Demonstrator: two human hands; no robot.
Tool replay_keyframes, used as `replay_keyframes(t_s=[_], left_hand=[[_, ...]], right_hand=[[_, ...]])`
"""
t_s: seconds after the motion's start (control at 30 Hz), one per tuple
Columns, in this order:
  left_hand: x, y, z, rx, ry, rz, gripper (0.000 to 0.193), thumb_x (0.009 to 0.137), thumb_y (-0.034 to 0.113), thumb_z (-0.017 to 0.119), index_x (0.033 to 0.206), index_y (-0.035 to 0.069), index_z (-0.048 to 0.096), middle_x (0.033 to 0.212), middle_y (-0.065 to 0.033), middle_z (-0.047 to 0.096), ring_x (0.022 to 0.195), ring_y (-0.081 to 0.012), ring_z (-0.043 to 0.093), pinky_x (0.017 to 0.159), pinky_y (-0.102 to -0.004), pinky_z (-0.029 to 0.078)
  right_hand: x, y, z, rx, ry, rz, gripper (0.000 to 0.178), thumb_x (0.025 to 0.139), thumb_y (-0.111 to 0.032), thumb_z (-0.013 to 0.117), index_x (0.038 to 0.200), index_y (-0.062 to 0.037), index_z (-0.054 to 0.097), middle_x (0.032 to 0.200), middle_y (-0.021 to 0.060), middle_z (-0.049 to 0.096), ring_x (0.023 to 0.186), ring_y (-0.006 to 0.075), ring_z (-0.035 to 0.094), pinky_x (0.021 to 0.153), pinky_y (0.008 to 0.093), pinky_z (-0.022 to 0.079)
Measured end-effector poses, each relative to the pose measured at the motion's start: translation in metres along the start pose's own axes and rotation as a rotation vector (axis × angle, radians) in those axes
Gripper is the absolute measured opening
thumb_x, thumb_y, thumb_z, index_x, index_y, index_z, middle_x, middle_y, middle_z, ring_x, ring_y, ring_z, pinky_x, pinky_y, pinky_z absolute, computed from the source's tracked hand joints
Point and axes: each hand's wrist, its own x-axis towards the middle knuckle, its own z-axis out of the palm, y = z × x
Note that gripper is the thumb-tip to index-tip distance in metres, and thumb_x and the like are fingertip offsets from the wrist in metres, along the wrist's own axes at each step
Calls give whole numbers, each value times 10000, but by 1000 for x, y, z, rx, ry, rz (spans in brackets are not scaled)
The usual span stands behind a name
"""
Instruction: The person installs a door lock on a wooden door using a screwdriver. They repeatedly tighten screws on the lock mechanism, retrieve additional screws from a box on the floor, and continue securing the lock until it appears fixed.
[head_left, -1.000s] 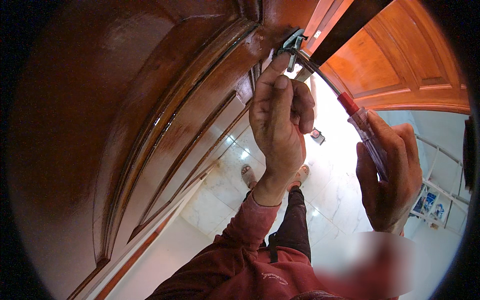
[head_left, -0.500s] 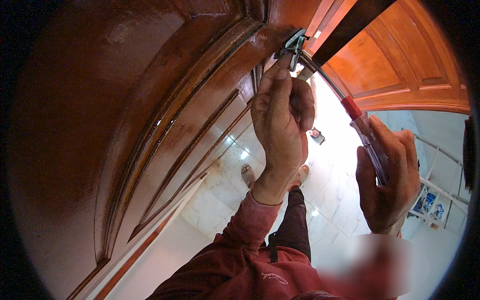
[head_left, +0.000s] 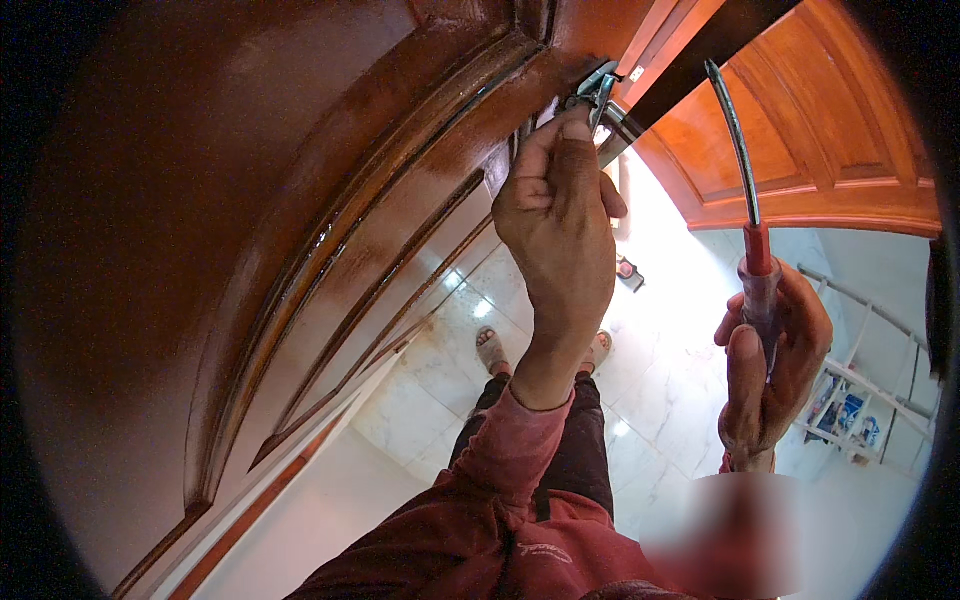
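My left hand (head_left: 560,215) reaches up to the edge of a dark brown panelled door (head_left: 330,150). Its thumb and fingers pinch a metal door handle (head_left: 601,88) fitted there; part of the handle is hidden behind the fingertips. To the right, my right hand (head_left: 775,360) is closed around the clear and red grip of a screwdriver (head_left: 745,160). The long shaft points upward, with its tip in the air, apart from the handle and the door edge.
An orange-brown panelled door (head_left: 780,130) stands at the upper right. Below it on the right is a white metal rack or ladder (head_left: 880,400) with small packages. A small dark and red object (head_left: 629,273) lies on the pale tiled floor (head_left: 650,380), near my sandalled feet.
The screwdriver has come away from the metal handle and swung upright, its tip now free. My right hand has turned its grip, while my left stays at the handle.
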Motion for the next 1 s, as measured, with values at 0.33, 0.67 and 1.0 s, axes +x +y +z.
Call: replay_keyframes(t_s=[0.33,0.67,1.0], left_hand=[[38,-8,-42,1060,-128,1128,388,918,133,706,1306,131,676,768,-45,642,585,-144,644,473,-276,479],[-14,-23,-43,386,-122,304,245,1014,123,564,1203,-24,612,1076,-134,675,951,-208,660,828,-320,526],[-12,-21,-16,-358,108,-63,306,1012,227,552,1226,22,628,1211,-85,634,1131,-187,584,1035,-346,403]], right_hand=[[-20,17,-19,73,-11,-27,469,978,-137,532,1394,12,374,1202,212,558,1061,256,635,852,353,530],[-9,30,18,712,34,203,447,928,-85,542,1354,-38,414,839,66,495,687,148,557,585,274,483],[50,-11,-37,-211,-361,-56,426,898,-13,652,1312,-39,557,1043,122,675,909,213,676,823,349,529]])
